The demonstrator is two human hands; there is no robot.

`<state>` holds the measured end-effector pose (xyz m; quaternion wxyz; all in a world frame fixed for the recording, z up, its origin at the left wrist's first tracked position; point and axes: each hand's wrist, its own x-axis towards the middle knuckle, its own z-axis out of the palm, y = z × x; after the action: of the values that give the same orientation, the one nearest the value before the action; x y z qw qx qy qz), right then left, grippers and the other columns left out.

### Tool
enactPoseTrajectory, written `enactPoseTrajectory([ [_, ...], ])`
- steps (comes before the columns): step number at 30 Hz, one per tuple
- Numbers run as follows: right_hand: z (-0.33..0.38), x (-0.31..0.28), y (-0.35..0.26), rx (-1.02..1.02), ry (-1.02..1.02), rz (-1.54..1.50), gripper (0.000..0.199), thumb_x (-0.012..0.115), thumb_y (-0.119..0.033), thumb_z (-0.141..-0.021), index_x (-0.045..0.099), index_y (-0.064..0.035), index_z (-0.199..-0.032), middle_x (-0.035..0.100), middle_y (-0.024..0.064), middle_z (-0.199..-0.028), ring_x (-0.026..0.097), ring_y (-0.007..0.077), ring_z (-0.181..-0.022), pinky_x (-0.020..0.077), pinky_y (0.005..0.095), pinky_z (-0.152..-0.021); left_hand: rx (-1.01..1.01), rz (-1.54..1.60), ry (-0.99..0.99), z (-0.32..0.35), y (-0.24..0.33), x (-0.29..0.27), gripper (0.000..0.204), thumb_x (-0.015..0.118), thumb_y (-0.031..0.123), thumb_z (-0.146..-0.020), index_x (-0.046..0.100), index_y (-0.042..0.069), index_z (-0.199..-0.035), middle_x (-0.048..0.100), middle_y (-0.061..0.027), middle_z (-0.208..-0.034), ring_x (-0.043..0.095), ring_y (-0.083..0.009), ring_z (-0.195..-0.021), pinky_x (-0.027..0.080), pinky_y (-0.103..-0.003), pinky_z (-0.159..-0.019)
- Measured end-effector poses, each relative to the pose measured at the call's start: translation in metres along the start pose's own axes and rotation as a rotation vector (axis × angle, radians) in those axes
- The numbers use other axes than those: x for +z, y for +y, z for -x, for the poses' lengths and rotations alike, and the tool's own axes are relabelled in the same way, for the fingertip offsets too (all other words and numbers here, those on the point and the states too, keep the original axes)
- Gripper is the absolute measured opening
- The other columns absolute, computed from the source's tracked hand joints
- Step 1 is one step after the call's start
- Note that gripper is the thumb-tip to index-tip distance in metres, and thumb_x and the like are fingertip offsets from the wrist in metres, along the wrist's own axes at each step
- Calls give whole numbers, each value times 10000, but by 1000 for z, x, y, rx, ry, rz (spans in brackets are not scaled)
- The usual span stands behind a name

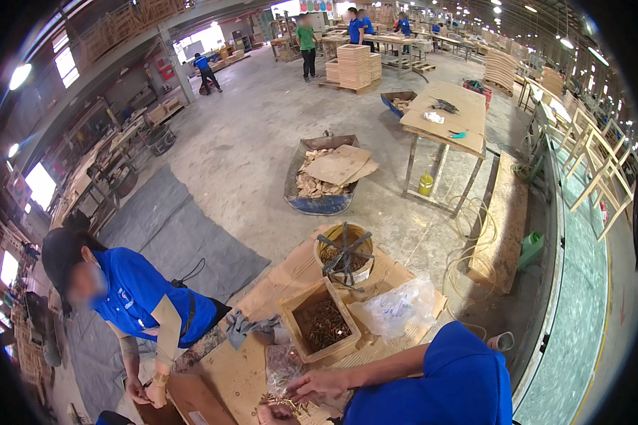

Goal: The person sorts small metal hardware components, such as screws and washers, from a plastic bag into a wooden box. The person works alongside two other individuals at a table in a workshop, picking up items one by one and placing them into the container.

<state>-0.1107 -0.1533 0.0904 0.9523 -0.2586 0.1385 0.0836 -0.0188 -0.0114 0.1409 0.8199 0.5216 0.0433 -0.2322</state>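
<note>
My right hand (319, 385) reaches in from the right, its fingers bent over a small pile of brass-coloured screws (299, 409) on the cardboard-covered table (223, 368). My left hand (275, 415) is curled at the lower edge beside the same pile and partly cut off. What either hand pinches is too small to make out. Next to my hands lies a clear plastic bag (282, 365). Just beyond stands a square wooden box (324, 322) holding many dark brown screws. Behind it is a yellow bucket (345, 251) with similar small hardware and dark straps across its top.
At left a co-worker in blue (156, 294) handles an open cardboard box (202, 404). A grey cloth (252, 327) and a crumpled clear bag (397, 308) lie on the table. Beyond are a scrap-filled bin (322, 203), a workbench (450, 106) and a hose (468, 234).
</note>
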Motion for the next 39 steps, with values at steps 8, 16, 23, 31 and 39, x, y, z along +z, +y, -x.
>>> enactPoseTrajectory([
  [8, 2, -1, 5, 106, -46, 616, 312, 507, -225, -1008, 575, -18, -1232, 640, 63, -1125, 627, 155, -1024, 528, 294, -841, -29, 508, -55, -10, 14, -44, 205, 525, 239, -980, 526, 113, -819, 365, 50, -654, 237, -78, -480, 203, -259, -382],
  [16, 5, -5, 8, 204, 208, 503, 259, 555, -185, -983, 611, -10, -1165, 669, 68, -1047, 646, 136, -827, 565, 287, -752, -97, -106, 156, -4, -20, -97, 223, 623, 142, -932, 531, 122, -730, 486, 10, -604, 388, -64, -463, 262, -228, -390],
  [23, 3, -5, 12, 346, 200, 473, 238, 551, -172, -998, 598, -8, -1163, 676, 76, -1057, 663, 148, -839, 573, 300, -741, 135, -1108, 295, 5, -73, -148, 325, 697, 242, -871, 700, 14, -1103, 709, -148, -779, 662, -291, -664, 522, -384, -634],
  [31, 1, -5, 12, 305, 238, 321, 245, 570, -169, -992, 590, -4, -1171, 686, 66, -1038, 664, 146, -830, 574, 305, -737, -6, -1687, 210, -15, -88, -131, 248, 623, 322, -868, 686, 82, -867, 691, -222, -807, 683, -408, -785, 539, -503, -702],
  [39, 5, -6, 13, 314, 207, 399, 252, 587, -231, -981, 629, -29, -1125, 672, 32, -1032, 649, 119, -829, 541, 287, -749, -129, -1905, 17, -32, -78, -117, 378, 627, 446, -869, 708, 91, -967, 706, -220, -859, 692, -412, -840, 540, -521, -744],
])
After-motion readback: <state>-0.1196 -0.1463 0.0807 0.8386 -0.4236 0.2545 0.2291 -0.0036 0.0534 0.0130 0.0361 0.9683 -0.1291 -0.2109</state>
